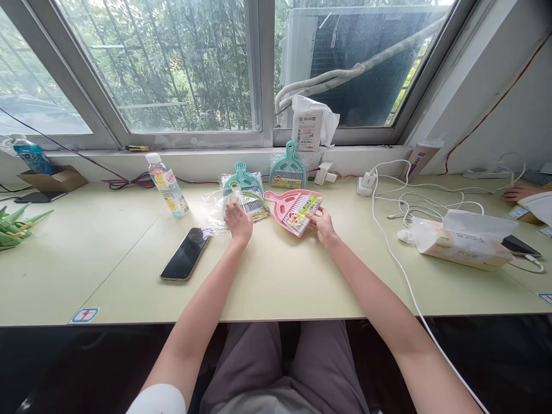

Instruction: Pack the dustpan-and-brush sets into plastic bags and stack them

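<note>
A pink mini dustpan set [292, 209] lies on the pale green table [280, 276], and my right hand [322, 223] is shut on its lower right corner. My left hand [238, 220] is closed on a clear plastic bag [215, 208] beside a teal dustpan set [246, 190]. A second teal dustpan set [288, 167] leans upright against the window ledge behind them.
A black phone [185, 254] lies left of my left hand, a drink bottle [167, 184] behind it. White cables [409, 201], a tissue pack [461, 240] and a second phone [520, 246] sit at the right, where another person's hand [515, 192] rests. A cardboard box [54, 179] stands far left.
</note>
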Tool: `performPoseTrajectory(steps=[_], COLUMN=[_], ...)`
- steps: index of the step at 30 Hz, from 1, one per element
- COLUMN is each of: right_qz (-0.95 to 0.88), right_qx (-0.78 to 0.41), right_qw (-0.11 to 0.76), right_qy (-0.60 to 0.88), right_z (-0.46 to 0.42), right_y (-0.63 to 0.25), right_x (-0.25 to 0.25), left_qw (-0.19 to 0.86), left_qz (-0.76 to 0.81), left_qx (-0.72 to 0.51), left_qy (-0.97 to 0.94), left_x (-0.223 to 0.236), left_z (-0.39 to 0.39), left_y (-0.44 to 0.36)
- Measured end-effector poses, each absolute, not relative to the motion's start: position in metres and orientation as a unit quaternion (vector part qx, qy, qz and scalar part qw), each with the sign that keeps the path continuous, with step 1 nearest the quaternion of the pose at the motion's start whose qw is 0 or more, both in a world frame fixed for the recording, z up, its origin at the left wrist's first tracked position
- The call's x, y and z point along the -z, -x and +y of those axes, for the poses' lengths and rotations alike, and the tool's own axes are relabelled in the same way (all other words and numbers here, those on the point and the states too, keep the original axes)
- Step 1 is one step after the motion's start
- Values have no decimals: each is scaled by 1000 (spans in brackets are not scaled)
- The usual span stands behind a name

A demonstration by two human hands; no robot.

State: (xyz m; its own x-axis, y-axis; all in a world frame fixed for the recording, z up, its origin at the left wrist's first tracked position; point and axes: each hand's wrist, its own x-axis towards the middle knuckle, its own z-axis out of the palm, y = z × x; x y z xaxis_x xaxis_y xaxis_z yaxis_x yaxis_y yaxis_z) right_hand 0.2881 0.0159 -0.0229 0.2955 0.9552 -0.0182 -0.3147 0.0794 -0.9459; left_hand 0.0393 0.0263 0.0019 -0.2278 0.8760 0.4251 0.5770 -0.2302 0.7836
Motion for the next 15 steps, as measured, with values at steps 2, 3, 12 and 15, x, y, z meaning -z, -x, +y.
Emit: performPoseTrajectory(steps=[2,3,12,15], right_qz=[-340,-342,-390,-408], right_qx=[-487,-487,-510,-513], right_qw=[652,651,641,618], right_qy=[472,470,421,433], right_z=[15,15,12,11], right_y=[-287,-286,-285,-282], right_x=[22,22,18,18], left_qw=[91,78,116,105], left_qz=[653,663,568,551], left_qx=[-443,-413,-355,-368], left_qy=[-608,-619,-733,-741], left_x=[2,4,22,21], left_z=[30,31,43,44], left_y=[-35,-34,-32,-30])
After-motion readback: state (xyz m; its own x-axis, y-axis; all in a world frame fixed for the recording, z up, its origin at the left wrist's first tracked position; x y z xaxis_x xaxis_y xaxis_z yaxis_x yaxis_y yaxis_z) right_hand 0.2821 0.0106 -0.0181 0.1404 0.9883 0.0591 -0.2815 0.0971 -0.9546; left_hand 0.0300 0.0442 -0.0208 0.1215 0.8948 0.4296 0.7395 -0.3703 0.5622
